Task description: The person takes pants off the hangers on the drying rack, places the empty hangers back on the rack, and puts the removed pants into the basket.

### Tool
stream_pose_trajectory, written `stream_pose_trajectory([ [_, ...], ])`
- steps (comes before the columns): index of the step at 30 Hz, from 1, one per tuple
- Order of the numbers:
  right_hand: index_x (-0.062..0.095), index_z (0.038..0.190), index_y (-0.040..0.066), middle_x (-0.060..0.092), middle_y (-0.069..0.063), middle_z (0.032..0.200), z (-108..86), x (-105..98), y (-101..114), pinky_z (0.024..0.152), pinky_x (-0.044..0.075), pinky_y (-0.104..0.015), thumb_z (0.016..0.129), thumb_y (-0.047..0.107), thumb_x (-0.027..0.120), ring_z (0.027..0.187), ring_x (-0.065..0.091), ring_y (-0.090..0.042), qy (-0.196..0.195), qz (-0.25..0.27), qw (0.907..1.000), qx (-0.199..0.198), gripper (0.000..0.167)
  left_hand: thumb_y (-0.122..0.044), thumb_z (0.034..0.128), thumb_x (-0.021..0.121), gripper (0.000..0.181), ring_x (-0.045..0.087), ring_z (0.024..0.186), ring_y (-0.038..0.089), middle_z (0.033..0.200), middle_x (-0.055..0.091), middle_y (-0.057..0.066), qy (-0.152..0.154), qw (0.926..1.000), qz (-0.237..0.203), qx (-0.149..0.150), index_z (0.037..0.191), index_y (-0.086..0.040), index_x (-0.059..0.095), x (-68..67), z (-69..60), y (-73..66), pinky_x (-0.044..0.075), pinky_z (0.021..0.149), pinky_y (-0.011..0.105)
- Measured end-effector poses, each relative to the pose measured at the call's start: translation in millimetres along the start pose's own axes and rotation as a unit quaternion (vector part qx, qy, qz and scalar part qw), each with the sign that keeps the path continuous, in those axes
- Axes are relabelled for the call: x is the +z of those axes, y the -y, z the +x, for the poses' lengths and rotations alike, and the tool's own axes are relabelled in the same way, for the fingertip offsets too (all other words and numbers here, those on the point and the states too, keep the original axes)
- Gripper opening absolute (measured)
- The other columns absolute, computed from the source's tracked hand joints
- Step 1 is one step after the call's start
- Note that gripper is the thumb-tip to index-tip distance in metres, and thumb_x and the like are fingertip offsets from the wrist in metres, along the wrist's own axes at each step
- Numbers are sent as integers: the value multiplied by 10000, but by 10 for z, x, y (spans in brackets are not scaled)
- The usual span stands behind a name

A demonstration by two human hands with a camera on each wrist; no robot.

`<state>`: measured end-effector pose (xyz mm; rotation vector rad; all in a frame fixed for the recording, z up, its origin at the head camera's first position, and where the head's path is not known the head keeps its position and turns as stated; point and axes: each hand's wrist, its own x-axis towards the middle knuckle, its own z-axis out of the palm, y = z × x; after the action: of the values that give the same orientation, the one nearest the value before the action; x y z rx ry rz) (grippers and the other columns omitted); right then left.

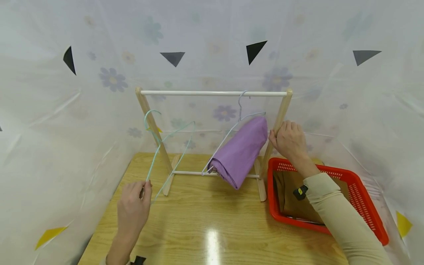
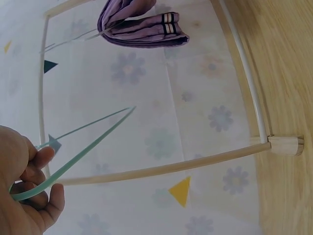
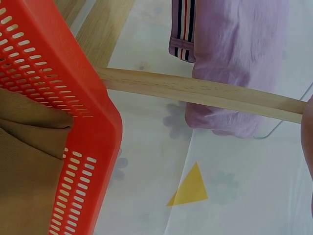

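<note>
My left hand (image 1: 133, 208) pinches one end of a mint-green hanger (image 1: 154, 158), whose hook stands up near the rack's left post. In the left wrist view the left hand (image 2: 27, 183) has thumb and fingers curled round the green hanger (image 2: 88, 147). With its fingers round the right wooden post (image 1: 282, 110), my right hand (image 1: 291, 141) grips the rack; only its edge (image 3: 307, 139) shows in the right wrist view. A folded purple garment (image 1: 241, 151) is draped over a pale hanger (image 1: 222, 141) hooked on the white top rail (image 1: 212, 93).
A red basket (image 1: 359, 195) holding brown cloth (image 1: 298, 195) sits on the wooden table (image 1: 198, 224), right of the rack and under my right forearm. The rack's lower white rail (image 1: 188, 172) runs between its feet. Flower-patterned sheeting (image 1: 212, 44) surrounds the table.
</note>
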<state>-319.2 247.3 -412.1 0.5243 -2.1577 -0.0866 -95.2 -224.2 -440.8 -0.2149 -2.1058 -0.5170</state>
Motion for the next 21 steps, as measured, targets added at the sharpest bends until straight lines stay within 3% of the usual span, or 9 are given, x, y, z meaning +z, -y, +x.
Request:
stream_pose_trajectory([
  [14, 486, 715, -46, 461, -175, 643, 1, 9, 0, 534, 396, -437, 1018, 360, 439, 566, 478, -372, -33, -22, 10000, -37, 509, 64, 890, 741, 91, 451, 589, 228, 626, 595, 135, -250, 9996, -5, 102, 808, 54, 704, 19, 376, 94, 352, 518, 341],
  [21, 479, 715, -35, 459, -170, 643, 9, 16, 13, 539, 397, -439, 1019, 357, 451, 567, 478, -371, -70, -29, 9999, -79, 497, 33, 937, 711, 126, 443, 604, 246, 629, 576, 133, -94, 9999, 91, 41, 812, 45, 700, 47, 551, 132, 335, 528, 343],
])
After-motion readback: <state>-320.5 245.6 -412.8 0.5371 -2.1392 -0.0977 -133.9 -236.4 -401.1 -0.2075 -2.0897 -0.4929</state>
